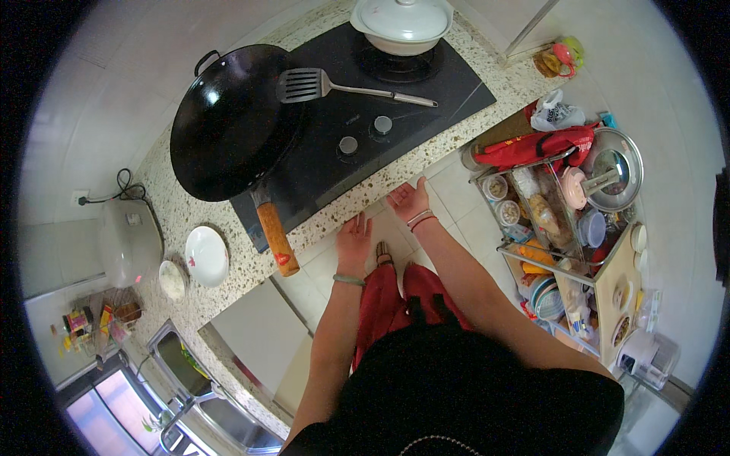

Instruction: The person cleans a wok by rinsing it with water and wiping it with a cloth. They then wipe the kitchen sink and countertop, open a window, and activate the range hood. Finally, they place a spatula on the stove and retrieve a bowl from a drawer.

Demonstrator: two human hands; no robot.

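My left hand (354, 242) is held below the front edge of the counter (341, 196), palm turned partly up, fingers extended and nothing in them. Beside it on the right, my right hand (410, 202) reaches close to the same edge, open and bare, its fingertips near the stone rim. Above them is a black glass cooktop (327, 144) with two knobs. A black wok (228, 121) rests at its left, its wooden handle (275, 239) jutting past the edge. A slotted metal spatula (365, 93) lies beside the wok, handle pointing right.
A lidded white pot (404, 26) stands on the far burner. At the left are a white plate (206, 256), a small white bowl (173, 280) and a sink (228, 418). A crowded rack (547, 220) stands to my right, with a glass lid (613, 171) upright on it.
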